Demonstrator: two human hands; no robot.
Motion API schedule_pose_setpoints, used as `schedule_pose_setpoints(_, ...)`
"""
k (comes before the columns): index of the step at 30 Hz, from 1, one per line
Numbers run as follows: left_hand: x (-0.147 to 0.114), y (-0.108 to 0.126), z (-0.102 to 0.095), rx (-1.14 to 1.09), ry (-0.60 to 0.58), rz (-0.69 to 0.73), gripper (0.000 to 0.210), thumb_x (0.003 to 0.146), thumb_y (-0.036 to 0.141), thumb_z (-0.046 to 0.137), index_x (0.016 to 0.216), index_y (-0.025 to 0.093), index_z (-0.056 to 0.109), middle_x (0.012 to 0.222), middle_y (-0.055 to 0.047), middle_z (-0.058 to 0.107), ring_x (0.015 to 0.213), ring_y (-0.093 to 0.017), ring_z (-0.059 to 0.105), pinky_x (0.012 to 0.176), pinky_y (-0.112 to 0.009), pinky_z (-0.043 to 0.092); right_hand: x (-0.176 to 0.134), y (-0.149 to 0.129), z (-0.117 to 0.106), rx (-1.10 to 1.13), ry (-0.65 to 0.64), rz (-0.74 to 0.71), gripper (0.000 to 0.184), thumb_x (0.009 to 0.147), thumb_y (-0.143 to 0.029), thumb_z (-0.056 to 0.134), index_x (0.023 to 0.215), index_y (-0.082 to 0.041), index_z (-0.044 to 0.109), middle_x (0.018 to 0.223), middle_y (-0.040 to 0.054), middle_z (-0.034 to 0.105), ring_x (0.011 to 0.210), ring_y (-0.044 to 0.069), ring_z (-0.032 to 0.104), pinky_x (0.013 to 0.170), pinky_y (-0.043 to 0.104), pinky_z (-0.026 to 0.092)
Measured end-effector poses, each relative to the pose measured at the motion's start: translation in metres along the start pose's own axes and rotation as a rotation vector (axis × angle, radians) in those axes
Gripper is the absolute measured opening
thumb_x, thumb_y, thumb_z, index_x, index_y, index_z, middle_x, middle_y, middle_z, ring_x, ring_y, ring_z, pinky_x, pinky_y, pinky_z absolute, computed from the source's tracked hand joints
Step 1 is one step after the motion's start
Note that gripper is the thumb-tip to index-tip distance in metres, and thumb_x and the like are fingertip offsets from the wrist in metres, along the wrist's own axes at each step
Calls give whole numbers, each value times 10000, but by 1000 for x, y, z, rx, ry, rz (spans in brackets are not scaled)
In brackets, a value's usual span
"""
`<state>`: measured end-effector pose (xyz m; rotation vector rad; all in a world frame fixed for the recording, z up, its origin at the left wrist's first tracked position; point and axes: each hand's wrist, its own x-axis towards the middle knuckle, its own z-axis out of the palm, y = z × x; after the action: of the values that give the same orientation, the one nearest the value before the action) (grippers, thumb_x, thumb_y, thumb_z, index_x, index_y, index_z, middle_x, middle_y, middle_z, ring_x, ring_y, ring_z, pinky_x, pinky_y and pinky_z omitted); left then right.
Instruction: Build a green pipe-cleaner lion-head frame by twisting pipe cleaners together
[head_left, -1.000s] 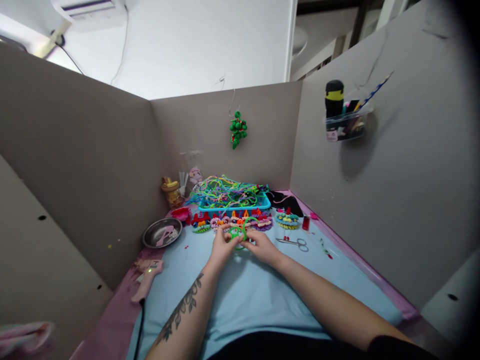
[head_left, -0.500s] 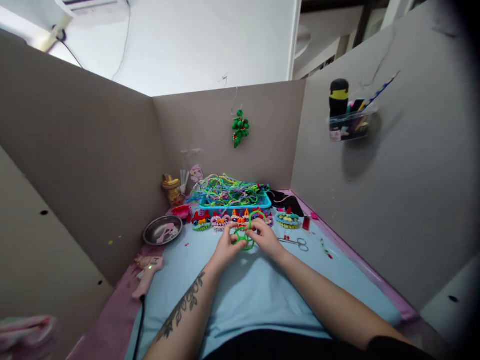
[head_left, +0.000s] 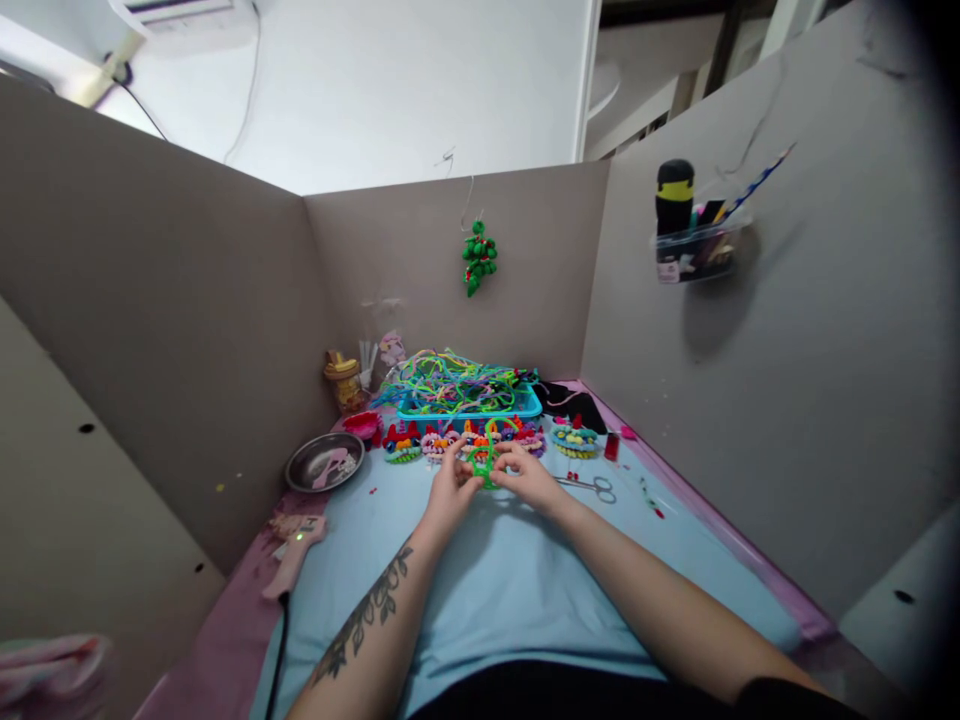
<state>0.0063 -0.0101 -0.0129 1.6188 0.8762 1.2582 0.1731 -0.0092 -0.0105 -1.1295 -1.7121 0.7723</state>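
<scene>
Both hands meet over the middle of the blue cloth. Between them is a bright green pipe cleaner [head_left: 490, 436], bent into loops, with one free end curling up and to the right. My left hand [head_left: 451, 490] pinches its left side between thumb and fingers. My right hand [head_left: 531, 481] grips the right side with the fingertips, close to the left thumb. Just behind the hands stands a row of small colourful pipe-cleaner figures [head_left: 441, 443], partly hidden by the fingers. Scissors [head_left: 596, 488] lie to the right of my right hand.
A blue tray [head_left: 420, 414] heaped with pipe cleaners stands at the back. On the left are a metal bowl [head_left: 300, 476] and a pink glue gun [head_left: 289, 568] with a cord. Grey partitions [head_left: 450, 210] enclose the table; a holder [head_left: 694, 262] hangs at right.
The green loops have turned and look narrower, and the free end now stands more upright and further left. My hands shifted slightly while keeping hold.
</scene>
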Motion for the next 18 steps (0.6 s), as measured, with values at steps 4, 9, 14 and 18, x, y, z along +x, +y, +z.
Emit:
schedule_pose_setpoints(4, -1, 3, 2, 18, 15, -13, 648, 662, 125, 613, 1260, 207, 378, 718, 13, 546, 681, -134, 553, 678, -273, 448, 0, 4, 3, 101, -4, 21, 224, 673, -377, 658, 591, -180, 589, 1135, 71, 465, 1132, 241, 438, 959, 385, 312)
schedule_pose_setpoints(9, -1, 6, 0, 80, 141, 107, 477, 739, 193, 567, 1197, 210, 436, 943, -56, 586, 899, -173, 570, 789, -307, 447, 3, 6, 3, 208, 133, 87, 292, 647, -458, 655, 606, -177, 587, 1111, 85, 514, 1136, 268, 437, 973, 413, 286)
schedule_pose_setpoints(14, 2, 2, -5, 159, 265, 81, 275, 762, 269, 554, 1022, 180, 536, 807, -45, 610, 739, -158, 575, 654, -264, 441, 3, 6, 1, 335, 172, 127, 324, 617, -487, 677, 611, -175, 588, 1046, 89, 581, 1130, 283, 448, 963, 417, 289)
schedule_pose_setpoints(18, 1, 4, -5, 189, 251, 63, 384, 716, 301, 616, 1072, 190, 524, 940, -71, 640, 681, -139, 556, 551, -231, 397, 3, 6, 3, 350, 184, 96, 339, 613, -503, 681, 640, -177, 592, 1057, 89, 583, 1122, 269, 461, 974, 410, 278)
